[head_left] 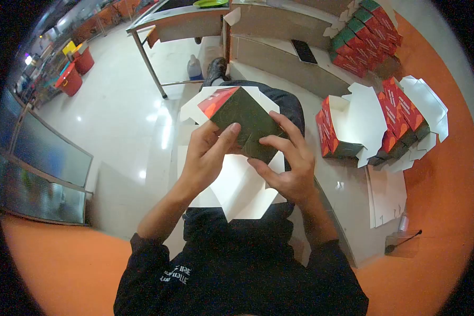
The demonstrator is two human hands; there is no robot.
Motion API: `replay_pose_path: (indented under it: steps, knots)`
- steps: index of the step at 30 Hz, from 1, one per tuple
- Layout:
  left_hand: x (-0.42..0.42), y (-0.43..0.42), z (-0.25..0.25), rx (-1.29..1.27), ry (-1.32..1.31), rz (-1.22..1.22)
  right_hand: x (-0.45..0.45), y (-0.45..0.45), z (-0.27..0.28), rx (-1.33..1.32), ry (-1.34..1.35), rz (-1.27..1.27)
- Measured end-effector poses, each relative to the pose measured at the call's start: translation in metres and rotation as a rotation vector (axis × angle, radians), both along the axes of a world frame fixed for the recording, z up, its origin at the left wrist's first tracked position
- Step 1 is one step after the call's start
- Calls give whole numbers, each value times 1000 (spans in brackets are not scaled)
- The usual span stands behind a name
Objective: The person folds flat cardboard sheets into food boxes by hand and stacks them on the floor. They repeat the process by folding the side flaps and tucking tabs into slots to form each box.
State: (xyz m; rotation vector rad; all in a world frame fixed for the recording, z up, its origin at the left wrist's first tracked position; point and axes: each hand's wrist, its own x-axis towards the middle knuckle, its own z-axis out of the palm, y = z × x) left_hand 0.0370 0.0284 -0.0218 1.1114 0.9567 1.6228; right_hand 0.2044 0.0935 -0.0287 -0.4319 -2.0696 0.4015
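Note:
Both hands hold a carton with a dark green side (247, 118) and a red printed side, in front of my body. My left hand (210, 150) grips its lower left edge, the thumb lying on the green face. At the right edge, my right hand (289, 158) has its fingers bent against the green face and its thumb below. White flaps spread out beyond the carton's top. Below it, over my lap, lies a white unfolded card sheet (237, 187).
Open red and green cartons (347, 124) stand on the ledge at the right, with more stacked cartons (366, 37) behind. A phone (304, 51) lies on the step. A metal-legged table (179, 26) is ahead, and red buckets (70, 79) stand far left.

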Motion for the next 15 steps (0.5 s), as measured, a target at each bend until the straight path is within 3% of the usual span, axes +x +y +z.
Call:
replay_pose_path:
  steps: [8, 12, 15]
  knots:
    - [16, -7, 5, 1, -46, 63, 0, -3, -3, 153, 26, -125]
    - [15, -8, 4, 44, 168, 142, 0, -8, -1, 189, 60, -144]
    - [0, -7, 6, -46, 23, -37, 0, -7, -1, 193, 51, -141]
